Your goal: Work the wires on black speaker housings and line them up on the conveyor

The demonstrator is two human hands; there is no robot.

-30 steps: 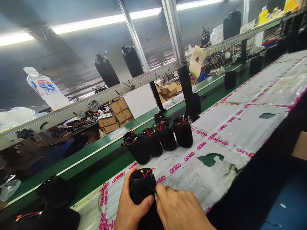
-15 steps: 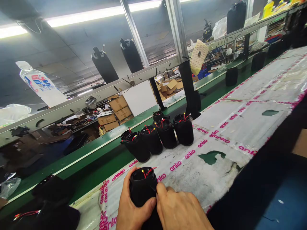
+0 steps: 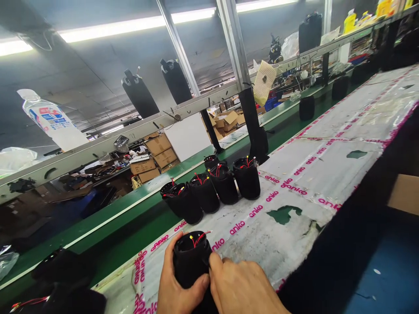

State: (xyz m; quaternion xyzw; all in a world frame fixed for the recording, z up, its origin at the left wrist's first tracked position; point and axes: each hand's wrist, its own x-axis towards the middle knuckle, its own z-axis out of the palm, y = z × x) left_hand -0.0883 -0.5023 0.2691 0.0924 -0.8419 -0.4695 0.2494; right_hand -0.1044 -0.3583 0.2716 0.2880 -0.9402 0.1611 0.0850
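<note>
An open-topped black fabric-covered cylinder stands at the lower middle, tilted in the picture, with thin red wires and a small yellow connector at its mouth. My left hand wraps round its left side, thumb across the front. My right hand is closed, its thumb and forefinger pinching at the fabric near the upper right side. The exact spot they grip is hidden behind the fingers. Just beyond stand several similar black cylinders with red wires sticking out.
White sheeting printed "anko" covers the worktop and has torn holes. A green conveyor belt runs along its far side. More black cylinders stand at lower left. A metal rail carries a plastic bottle and black housings.
The whole view has shifted slightly, so most things sit a little further left. Both hands keep their hold on the cylinder, with hardly any visible movement.
</note>
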